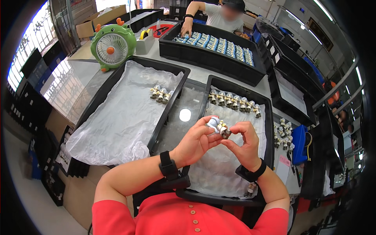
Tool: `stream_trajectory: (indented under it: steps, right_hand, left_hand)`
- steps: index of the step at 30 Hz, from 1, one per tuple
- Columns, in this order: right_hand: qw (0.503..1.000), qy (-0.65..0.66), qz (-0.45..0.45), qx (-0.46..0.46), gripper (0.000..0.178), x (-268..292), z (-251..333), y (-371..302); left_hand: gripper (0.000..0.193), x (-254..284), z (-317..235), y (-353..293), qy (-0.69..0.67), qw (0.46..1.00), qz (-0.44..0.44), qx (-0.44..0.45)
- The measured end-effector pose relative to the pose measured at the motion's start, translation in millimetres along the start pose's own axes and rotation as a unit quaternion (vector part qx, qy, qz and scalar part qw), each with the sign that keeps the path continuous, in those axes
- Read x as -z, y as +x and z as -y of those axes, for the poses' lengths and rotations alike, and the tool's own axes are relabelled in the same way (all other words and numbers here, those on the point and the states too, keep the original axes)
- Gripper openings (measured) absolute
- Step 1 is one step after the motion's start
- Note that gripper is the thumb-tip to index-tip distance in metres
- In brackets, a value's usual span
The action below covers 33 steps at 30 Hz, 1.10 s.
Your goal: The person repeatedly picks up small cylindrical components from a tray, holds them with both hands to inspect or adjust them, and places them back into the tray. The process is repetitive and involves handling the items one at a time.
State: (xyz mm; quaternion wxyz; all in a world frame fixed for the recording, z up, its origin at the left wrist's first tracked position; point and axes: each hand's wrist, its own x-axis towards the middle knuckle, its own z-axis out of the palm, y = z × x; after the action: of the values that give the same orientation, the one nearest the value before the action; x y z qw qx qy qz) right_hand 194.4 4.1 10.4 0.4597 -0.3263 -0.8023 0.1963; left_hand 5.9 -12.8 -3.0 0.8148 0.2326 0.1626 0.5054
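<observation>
A small white figurine [221, 128] with pale blue and gold parts and a dark base is held between my two hands above the right tray. My left hand [196, 141] grips its pale blue end with thumb and fingers. At the dark base, the thumb and index finger of my right hand [246, 144] pinch it. Beneath my hands is a paper-lined black tray [268, 129], with a row of similar figurines [234, 101] along its far side. One more figurine [251, 188] lies at its near right corner, partly behind my right wrist.
Another paper-lined tray [100, 102] on the left holds several figurines [161, 94]. A green fan [113, 46] and tape dispenser [145, 41] stand behind it. Across the table, a person's hand [187, 29] reaches into a deep tray [211, 55]. More figurines [282, 134] and a blue bin [300, 145] sit right.
</observation>
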Motion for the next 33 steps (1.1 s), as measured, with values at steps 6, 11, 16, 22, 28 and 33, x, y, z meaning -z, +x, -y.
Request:
stream_trajectory:
  steps: [6, 11, 16, 22, 28, 33]
  right_hand:
    - [0.998, -0.034, 0.01, 0.045, 0.034, 0.7, 4.2, 3.8]
    - [0.997, -0.054, 0.027, 0.041, 0.035, 3.2, 3.1, 4.5]
    - [0.996, -0.075, 0.027, 0.048, 0.037, 2.3, 5.5, 7.2]
    - [1.0, -0.009, 0.013, -0.02, 0.03, 0.7, 5.2, 6.2]
    - [0.995, 0.047, 0.024, -0.086, 0.029, -1.7, 1.7, -3.4]
    - [0.991, 0.071, 0.042, -0.107, 0.03, -2.7, 1.9, -5.0]
  left_hand:
    - [0.046, 2.2, 2.2, -0.1, 0.018, 0.999, -0.001, -0.027]
    - [0.045, 2.4, 2.8, -0.6, 0.002, 1.0, -0.013, -0.026]
    - [0.044, 0.2, 2.5, -1.6, 0.031, 0.998, -0.038, -0.031]
    - [0.04, 2.9, 3.2, 1.1, 0.037, 0.999, -0.032, -0.019]
    - [0.034, 3.5, 6.2, 2.2, 0.076, 0.995, -0.062, -0.023]
    - [0.032, 2.0, 5.0, 1.7, 0.088, 0.993, -0.076, -0.024]
